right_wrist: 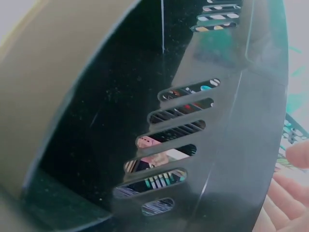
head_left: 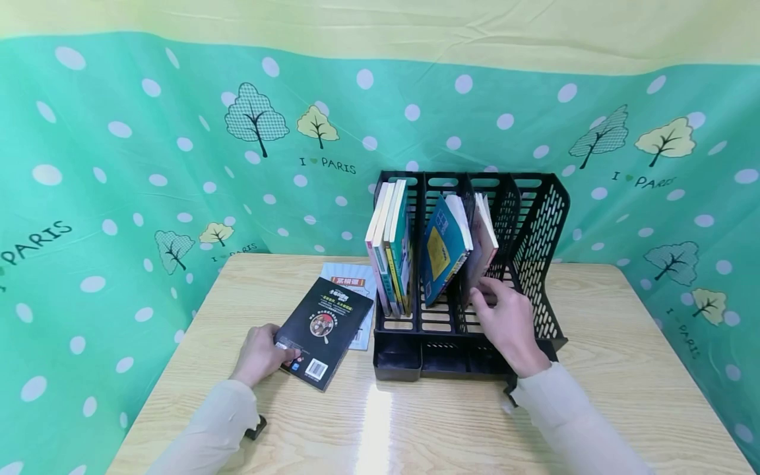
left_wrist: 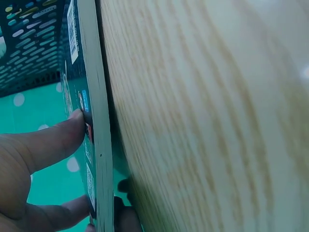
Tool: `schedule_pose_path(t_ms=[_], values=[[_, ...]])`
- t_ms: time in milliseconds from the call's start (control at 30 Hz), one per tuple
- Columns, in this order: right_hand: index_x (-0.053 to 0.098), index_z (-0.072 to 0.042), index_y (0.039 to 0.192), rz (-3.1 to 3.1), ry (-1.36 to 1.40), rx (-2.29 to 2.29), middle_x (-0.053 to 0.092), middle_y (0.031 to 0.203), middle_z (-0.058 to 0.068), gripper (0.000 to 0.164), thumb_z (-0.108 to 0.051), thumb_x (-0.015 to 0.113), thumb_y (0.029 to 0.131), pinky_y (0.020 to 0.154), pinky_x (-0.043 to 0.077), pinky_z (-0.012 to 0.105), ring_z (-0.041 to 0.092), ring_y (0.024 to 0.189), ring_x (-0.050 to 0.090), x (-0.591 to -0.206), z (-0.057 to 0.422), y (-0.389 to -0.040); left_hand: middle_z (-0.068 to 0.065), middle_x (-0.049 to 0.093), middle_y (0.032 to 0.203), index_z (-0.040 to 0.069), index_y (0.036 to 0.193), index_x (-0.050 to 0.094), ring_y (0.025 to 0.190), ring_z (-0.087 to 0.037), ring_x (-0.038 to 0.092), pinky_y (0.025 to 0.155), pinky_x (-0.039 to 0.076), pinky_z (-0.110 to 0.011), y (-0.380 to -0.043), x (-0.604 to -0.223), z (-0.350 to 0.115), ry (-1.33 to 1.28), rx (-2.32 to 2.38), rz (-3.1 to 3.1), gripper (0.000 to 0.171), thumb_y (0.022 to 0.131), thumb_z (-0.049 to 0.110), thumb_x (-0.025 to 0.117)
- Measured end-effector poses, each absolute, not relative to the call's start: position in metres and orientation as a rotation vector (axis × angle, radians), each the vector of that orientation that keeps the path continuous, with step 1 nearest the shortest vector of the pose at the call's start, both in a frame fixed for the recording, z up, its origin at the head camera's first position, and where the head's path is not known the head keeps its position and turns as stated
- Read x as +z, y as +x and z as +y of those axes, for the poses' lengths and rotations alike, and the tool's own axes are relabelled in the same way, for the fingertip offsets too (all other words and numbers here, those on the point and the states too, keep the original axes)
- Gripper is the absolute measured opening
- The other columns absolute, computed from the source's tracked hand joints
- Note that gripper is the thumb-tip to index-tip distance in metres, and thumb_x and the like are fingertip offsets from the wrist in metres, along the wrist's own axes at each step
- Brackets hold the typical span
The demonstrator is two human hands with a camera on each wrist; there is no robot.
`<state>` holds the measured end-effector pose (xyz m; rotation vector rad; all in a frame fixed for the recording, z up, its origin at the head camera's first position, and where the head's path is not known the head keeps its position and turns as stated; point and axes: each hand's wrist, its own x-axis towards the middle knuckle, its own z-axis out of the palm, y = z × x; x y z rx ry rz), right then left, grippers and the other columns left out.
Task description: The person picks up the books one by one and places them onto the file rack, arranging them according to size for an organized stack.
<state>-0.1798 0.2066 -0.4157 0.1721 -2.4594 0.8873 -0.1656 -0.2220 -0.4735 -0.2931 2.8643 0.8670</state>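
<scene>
A black book (head_left: 323, 330) with a barcode on its cover lies tilted over a light-blue book (head_left: 361, 338) on the table. My left hand (head_left: 261, 353) grips its near-left edge, thumb (left_wrist: 63, 137) on the cover and fingers underneath. In the left wrist view the page edges face the camera. My right hand (head_left: 507, 323) reaches into the black file rack (head_left: 439, 336). Its fingertips touch the lower front of a pale brownish book (head_left: 482, 247) leaning in the third slot. The rack's wall (right_wrist: 217, 145) hides much of the right wrist view, leaving part of the right hand (right_wrist: 289, 193) visible.
Several upright books (head_left: 388, 244) fill the rack's leftmost slot. A blue book with a yellow panel (head_left: 442, 251) leans in the second slot. Low open trays (head_left: 398, 356) run along the rack's front. A green patterned cloth (head_left: 196, 132) hangs behind the wooden table (head_left: 439, 429).
</scene>
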Motion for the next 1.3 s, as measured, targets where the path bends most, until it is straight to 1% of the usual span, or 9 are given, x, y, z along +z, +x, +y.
schedule_pose_path(t_ms=[200,367,500,633,733,867,967,1100,1300], values=[[0.068,-0.002,0.109,-2.476,0.189,0.892,0.073,0.089,0.011,0.025,-0.018,0.064,0.091,0.059,0.056,0.041,0.023,0.075,0.070,-0.417,0.207,-0.175,-0.026,0.054,0.105,-0.013,0.121,0.051,0.094,-0.035,0.052,0.083,0.047,-0.049,-0.163,-0.473,-0.222,-0.284,0.902,2.867,0.064,0.073,0.018,0.081],[0.068,-0.003,0.109,-2.477,0.203,0.905,0.073,0.091,0.010,0.023,-0.017,0.064,0.091,0.061,0.056,0.041,0.022,0.076,0.070,-0.417,0.207,-0.171,-0.027,0.059,0.106,-0.011,0.123,0.050,0.091,-0.033,0.056,0.083,0.047,-0.050,-0.160,-0.474,-0.224,-0.255,0.938,2.870,0.055,0.080,0.014,0.073],[0.068,-0.003,0.109,-2.479,0.210,0.922,0.072,0.093,0.010,0.023,-0.017,0.064,0.091,0.065,0.057,0.042,0.022,0.078,0.070,-0.417,0.206,-0.168,-0.030,0.060,0.108,-0.012,0.123,0.049,0.092,-0.034,0.059,0.083,0.047,-0.051,-0.159,-0.474,-0.226,-0.225,0.977,2.869,0.046,0.085,0.009,0.065],[0.067,-0.003,0.110,-2.486,0.216,0.955,0.072,0.095,0.010,0.023,-0.018,0.064,0.092,0.066,0.058,0.041,0.023,0.080,0.070,-0.416,0.205,-0.164,-0.030,0.061,0.108,-0.012,0.121,0.052,0.095,-0.037,0.061,0.086,0.047,-0.052,-0.157,-0.474,-0.227,-0.224,1.031,2.872,0.038,0.087,0.005,0.058],[0.067,-0.004,0.110,-2.491,0.217,0.971,0.072,0.095,0.009,0.023,-0.018,0.064,0.092,0.067,0.058,0.039,0.022,0.082,0.069,-0.416,0.204,-0.162,-0.029,0.061,0.109,-0.011,0.121,0.052,0.097,-0.037,0.061,0.087,0.047,-0.052,-0.155,-0.475,-0.227,-0.240,1.073,2.863,0.036,0.088,0.003,0.056],[0.066,-0.004,0.111,-2.482,0.230,0.997,0.072,0.097,0.009,0.024,-0.017,0.065,0.091,0.067,0.058,0.035,0.021,0.083,0.069,-0.417,0.202,-0.159,-0.026,0.061,0.107,-0.010,0.122,0.052,0.095,-0.034,0.061,0.084,0.050,-0.048,-0.153,-0.474,-0.228,-0.255,1.141,2.838,0.036,0.088,0.002,0.055],[0.066,-0.004,0.111,-2.475,0.236,1.018,0.072,0.097,0.009,0.024,-0.015,0.066,0.090,0.067,0.058,0.034,0.020,0.083,0.069,-0.417,0.201,-0.157,-0.024,0.062,0.105,-0.010,0.122,0.053,0.090,-0.029,0.062,0.076,0.054,-0.039,-0.150,-0.473,-0.229,-0.273,1.236,2.784,0.035,0.089,0.000,0.055],[0.066,-0.003,0.112,-2.478,0.233,1.048,0.072,0.098,0.008,0.025,-0.015,0.066,0.090,0.066,0.058,0.033,0.018,0.082,0.069,-0.416,0.200,-0.154,-0.024,0.062,0.105,-0.010,0.125,0.050,0.081,-0.022,0.063,0.065,0.057,-0.031,-0.146,-0.472,-0.232,-0.340,1.431,2.637,0.037,0.089,-0.002,0.054],[0.065,-0.004,0.113,-2.459,0.253,1.108,0.071,0.100,0.007,0.026,-0.014,0.067,0.089,0.067,0.058,0.031,0.016,0.083,0.069,-0.417,0.196,-0.149,-0.023,0.063,0.108,-0.007,0.128,0.050,0.078,-0.017,0.063,0.065,0.056,-0.028,-0.140,-0.471,-0.231,-0.446,1.569,2.531,0.039,0.090,0.001,0.055]])
